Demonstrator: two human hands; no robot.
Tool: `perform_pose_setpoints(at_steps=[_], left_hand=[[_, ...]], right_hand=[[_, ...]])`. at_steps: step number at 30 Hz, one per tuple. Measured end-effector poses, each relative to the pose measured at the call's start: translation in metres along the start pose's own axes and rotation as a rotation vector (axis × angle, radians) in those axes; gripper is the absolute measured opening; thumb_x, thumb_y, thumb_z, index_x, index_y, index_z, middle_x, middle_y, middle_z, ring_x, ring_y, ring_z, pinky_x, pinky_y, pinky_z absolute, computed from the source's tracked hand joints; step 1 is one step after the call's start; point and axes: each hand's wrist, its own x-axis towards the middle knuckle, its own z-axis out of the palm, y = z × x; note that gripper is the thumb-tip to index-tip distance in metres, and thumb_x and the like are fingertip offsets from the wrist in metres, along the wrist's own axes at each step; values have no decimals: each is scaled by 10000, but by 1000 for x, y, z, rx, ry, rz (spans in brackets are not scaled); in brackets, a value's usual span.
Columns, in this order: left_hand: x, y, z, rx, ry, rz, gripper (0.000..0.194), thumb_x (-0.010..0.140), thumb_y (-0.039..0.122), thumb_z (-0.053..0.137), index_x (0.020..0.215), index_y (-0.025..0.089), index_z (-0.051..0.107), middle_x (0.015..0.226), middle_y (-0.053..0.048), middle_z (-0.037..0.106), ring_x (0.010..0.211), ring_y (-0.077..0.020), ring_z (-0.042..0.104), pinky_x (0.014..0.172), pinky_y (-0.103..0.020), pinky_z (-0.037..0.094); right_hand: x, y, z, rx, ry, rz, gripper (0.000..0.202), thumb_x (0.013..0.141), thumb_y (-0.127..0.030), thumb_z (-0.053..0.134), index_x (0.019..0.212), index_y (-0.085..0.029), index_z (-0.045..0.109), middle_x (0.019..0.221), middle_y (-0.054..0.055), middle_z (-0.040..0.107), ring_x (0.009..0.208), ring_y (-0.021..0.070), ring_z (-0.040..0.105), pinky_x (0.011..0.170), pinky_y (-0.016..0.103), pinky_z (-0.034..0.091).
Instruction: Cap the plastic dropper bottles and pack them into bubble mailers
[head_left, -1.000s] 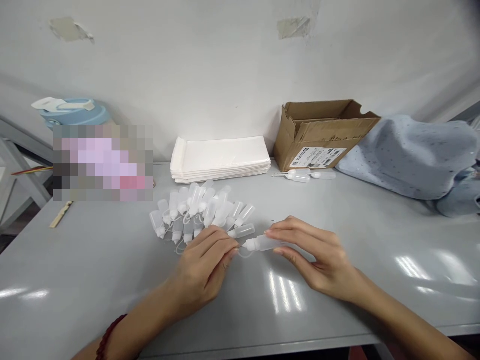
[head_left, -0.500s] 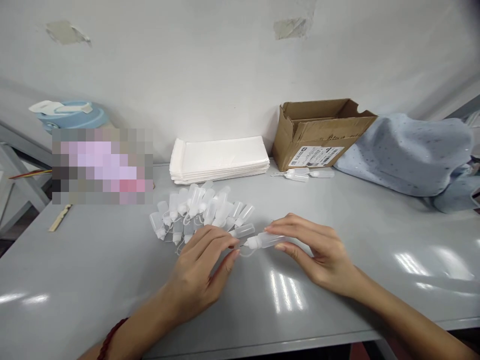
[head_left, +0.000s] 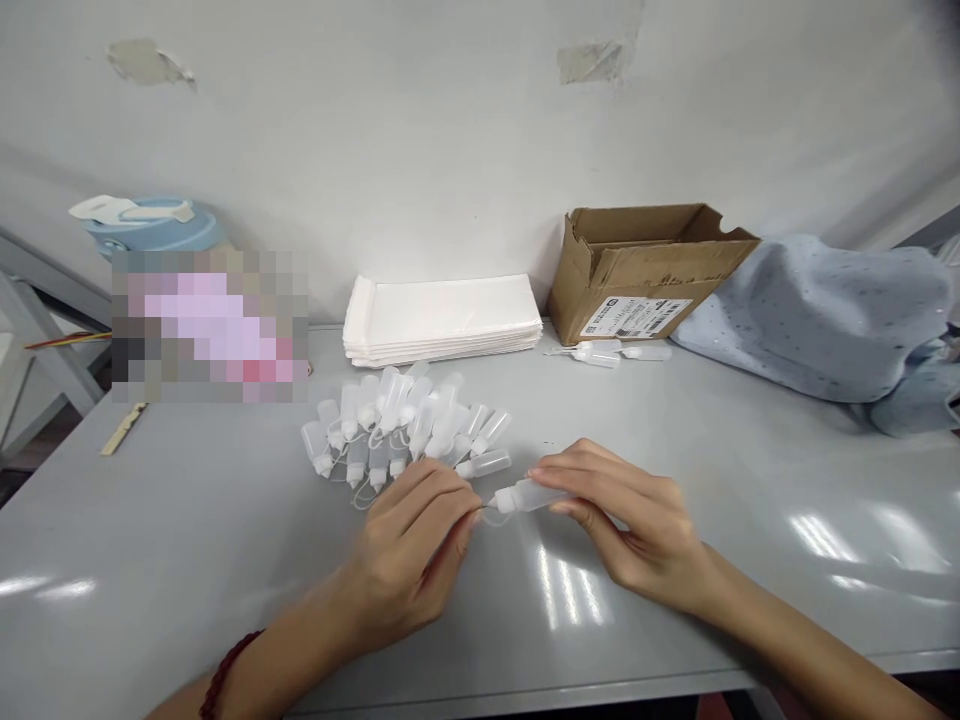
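Lying sideways in my right hand (head_left: 619,505) is a small translucent squeeze bottle (head_left: 525,496), held between thumb and fingertips. Its white conical neck and thin dark needle tip point left. My left hand (head_left: 424,540) pinches right at that tip, thumb against forefinger. A thin white strap (head_left: 495,520) loops from the bottle's neck to the left fingertips, which hide its end. Beyond the left hand lies a pile of similar bottles (head_left: 390,405) with white tips and looped straps. One loose bottle (head_left: 486,464) rests at the pile's right edge, just behind the held one.
A stack of white envelopes (head_left: 450,320) lies against the wall. To its right stands an open cardboard box (head_left: 652,270), with several bottles (head_left: 600,356) in front. Light blue cloth (head_left: 825,310) lies at the right. A blue-lidded container (head_left: 154,225) is at the left, partly blurred out.
The left thumb and forefinger have closed together at the bottle's tip; they were slightly apart before. The bottle and right hand have moved slightly down in view.
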Motion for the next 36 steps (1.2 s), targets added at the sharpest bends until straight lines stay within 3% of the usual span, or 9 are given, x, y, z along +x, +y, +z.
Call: perform_pose_setpoints(at_steps=[8, 17, 27, 30, 32, 36], left_hand=[[0, 2, 2, -20, 48, 10, 241, 778, -67, 533, 947, 100, 574, 777, -72, 589, 746, -173, 529, 638, -334, 484], [5, 3, 0, 4, 94, -70, 217, 798, 0, 554, 938, 162, 588, 771, -31, 621, 721, -165, 575, 656, -341, 478], [7, 2, -1, 11, 123, -80, 193, 798, -5, 570, 900, 157, 596, 748, -22, 621, 704, -148, 573, 650, -325, 464], [8, -3, -3, 62, 132, -79, 171, 797, 5, 572, 864, 163, 583, 728, -15, 621, 687, -146, 573, 646, -318, 457], [8, -7, -7, 141, 169, -92, 144, 803, 32, 574, 832, 173, 572, 707, -1, 618, 666, -142, 574, 647, -309, 452], [9, -19, -18, 423, 289, -220, 85, 833, 130, 574, 777, 192, 560, 696, 17, 619, 653, -139, 585, 655, -285, 440]], right_hand=[[0, -3, 2, 15, 12, -39, 410, 794, 76, 514, 1176, -63, 572, 925, 152, 658, 825, 215, 603, 625, 373, 529], [3, 0, -3, 5, -23, 24, 371, 835, 9, 525, 1184, -109, 568, 960, 121, 668, 849, 204, 624, 680, 363, 537], [5, 1, -3, -17, -51, 60, 329, 870, -47, 526, 1176, -157, 566, 984, 90, 677, 877, 193, 628, 760, 362, 529], [6, 14, -6, -124, -111, 130, 270, 908, -163, 520, 1173, -195, 557, 1000, 68, 682, 887, 183, 631, 762, 330, 537], [5, 34, -13, -353, -95, 205, 254, 928, -275, 498, 1171, -218, 547, 1043, 67, 674, 937, 187, 630, 797, 324, 536], [1, 83, -34, -572, 43, 288, 329, 925, -293, 454, 1216, -153, 516, 1255, 179, 562, 1187, 291, 504, 975, 482, 409]])
